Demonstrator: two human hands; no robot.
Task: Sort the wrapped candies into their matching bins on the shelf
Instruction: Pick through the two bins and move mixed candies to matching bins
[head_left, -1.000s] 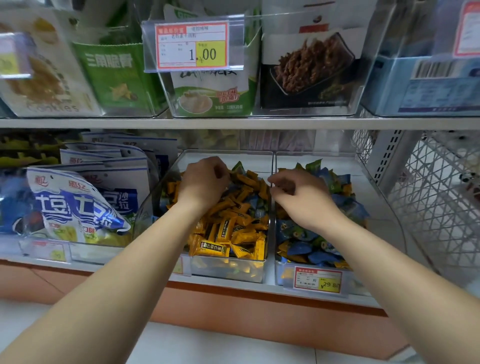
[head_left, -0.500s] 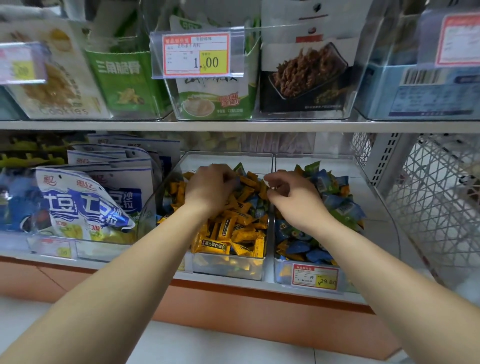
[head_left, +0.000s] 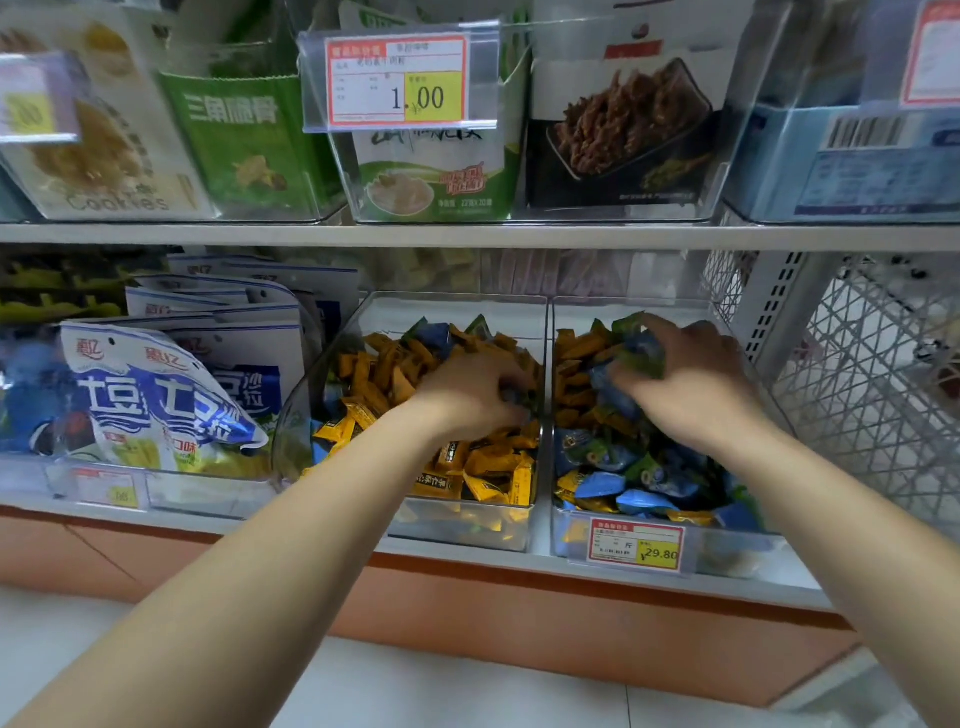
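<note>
Bare left forearm (head_left: 311, 509), bare right forearm (head_left: 831, 493), bare left hand (head_left: 467, 397), bare right hand (head_left: 693, 387)

Left bin (head_left: 457, 527) mostly orange candies (head_left: 379, 374); right bin (head_left: 737, 553) mixed.

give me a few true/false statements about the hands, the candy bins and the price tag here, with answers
1. The right hand grips blue and green candies in the right bin. True.
2. The left bin holds mostly blue candies. False: it holds mostly orange candies.
3. The price tag on the right bin reads 29.80. True.
4. Both hands are in one bin. False: the left hand is in the left bin, the right hand in the right bin.
5. The right bin holds no orange candies. False: several lie at its back left.
</note>
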